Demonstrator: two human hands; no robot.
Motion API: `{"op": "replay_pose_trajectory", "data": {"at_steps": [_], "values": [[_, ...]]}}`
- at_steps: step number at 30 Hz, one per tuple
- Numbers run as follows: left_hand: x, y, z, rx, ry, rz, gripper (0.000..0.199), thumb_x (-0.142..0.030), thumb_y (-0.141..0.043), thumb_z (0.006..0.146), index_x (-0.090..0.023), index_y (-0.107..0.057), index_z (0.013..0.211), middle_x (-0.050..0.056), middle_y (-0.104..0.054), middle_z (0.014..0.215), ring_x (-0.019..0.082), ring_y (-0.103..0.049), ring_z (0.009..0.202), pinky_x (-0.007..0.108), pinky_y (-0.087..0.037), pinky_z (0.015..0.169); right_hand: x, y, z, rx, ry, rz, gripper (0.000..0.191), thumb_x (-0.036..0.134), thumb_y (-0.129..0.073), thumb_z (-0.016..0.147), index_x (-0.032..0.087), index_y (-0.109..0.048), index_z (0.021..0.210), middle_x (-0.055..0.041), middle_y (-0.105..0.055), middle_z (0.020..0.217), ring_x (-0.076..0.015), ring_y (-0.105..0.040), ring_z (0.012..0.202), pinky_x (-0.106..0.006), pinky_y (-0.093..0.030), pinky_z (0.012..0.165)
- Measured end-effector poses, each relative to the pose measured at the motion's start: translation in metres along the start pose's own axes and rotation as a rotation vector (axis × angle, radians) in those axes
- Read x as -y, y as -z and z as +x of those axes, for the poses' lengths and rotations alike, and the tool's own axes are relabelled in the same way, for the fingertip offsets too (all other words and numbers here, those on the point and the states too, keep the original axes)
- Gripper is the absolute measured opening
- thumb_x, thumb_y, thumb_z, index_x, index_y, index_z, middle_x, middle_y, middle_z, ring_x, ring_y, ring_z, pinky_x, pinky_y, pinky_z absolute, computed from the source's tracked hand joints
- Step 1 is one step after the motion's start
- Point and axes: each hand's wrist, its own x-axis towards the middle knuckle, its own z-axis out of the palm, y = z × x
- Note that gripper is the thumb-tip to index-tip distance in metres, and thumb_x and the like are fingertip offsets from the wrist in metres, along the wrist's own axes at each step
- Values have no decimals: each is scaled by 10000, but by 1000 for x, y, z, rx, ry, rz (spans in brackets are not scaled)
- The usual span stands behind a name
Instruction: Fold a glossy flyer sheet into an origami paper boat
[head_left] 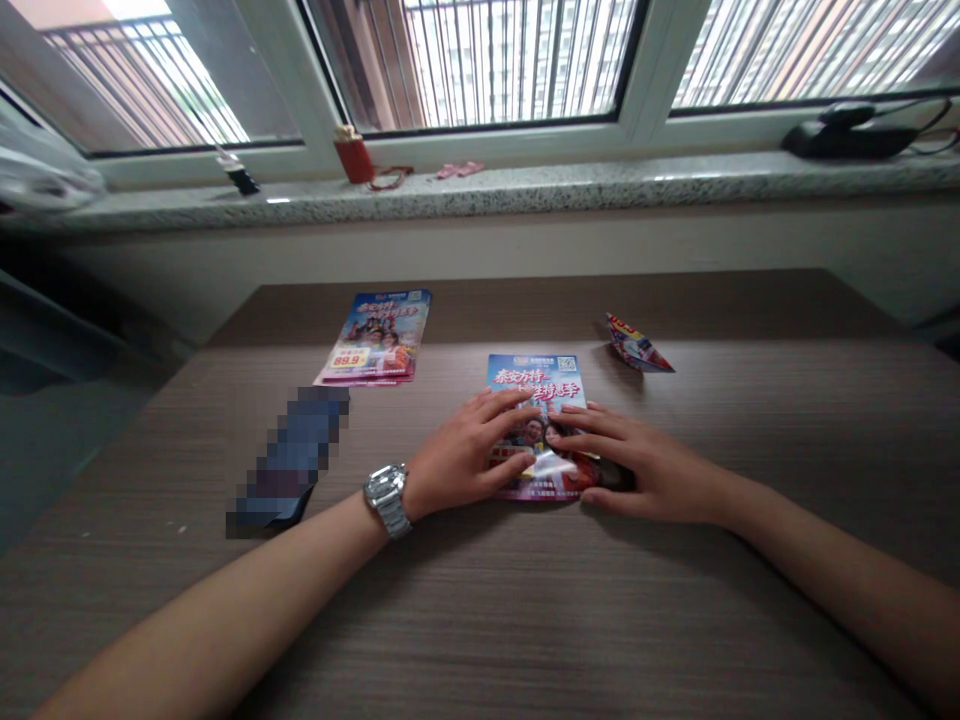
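A colourful printed flyer (536,372) lies flat on the brown wood-grain table (480,600) in front of me. My left hand (469,450), with a silver watch on its wrist, rests on the flyer's left side, fingers apart. From the other side my right hand (637,460) lies over the flyer's right edge, its fingers spread and its thumb near the lower right corner. Neither hand grips anything. Beyond my right hand stands a small folded paper piece (637,346) with the same kind of print.
A stack of similar flyers (382,335) lies at the back left, with a blurred dark phone-like object (296,460) nearer. On the stone windowsill (540,190) are a red container (354,158), pink items (460,170) and a black power strip (847,140).
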Motion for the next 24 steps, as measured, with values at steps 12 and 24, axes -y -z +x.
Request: {"op": "replay_pose_trajectory", "data": {"at_steps": [12,24], "values": [[-2,8,1,96,-146,-100,717,-547,-727,859,-294,-477,1481,113,-487,1518,305,-462,1395,505,-354,1199,-1,1,1,-34,-15,54,563,245,-654,917,306,-527,1462,-102,-500,1550,-301,-456,1435,-582,-355,1189],[-1,8,2,76,-128,-146,518,-462,-643,952,-238,-547,1410,111,-549,1471,257,-515,1358,457,-378,1177,-2,2,-3,-28,5,38,713,427,-761,851,276,-479,1489,-144,-476,1556,-333,-437,1440,-586,-385,1164]]}}
